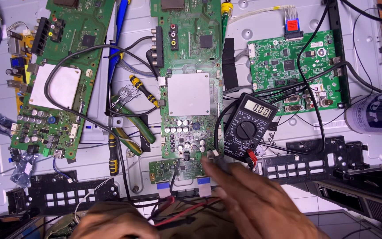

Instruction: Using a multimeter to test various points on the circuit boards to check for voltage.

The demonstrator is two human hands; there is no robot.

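The centre circuit board (190, 88) lies lengthwise straight away from me, its near end just beyond my right hand (261, 208), the nearer of my two. That hand's blurred fingertips (213, 166) reach the board's lower edge; whether they pinch a probe I cannot tell. The multimeter (247, 126) sits just right of the board. My left hand (111, 223), cut off by the frame edge, rests by the red lead (186, 212); its grip is unclear.
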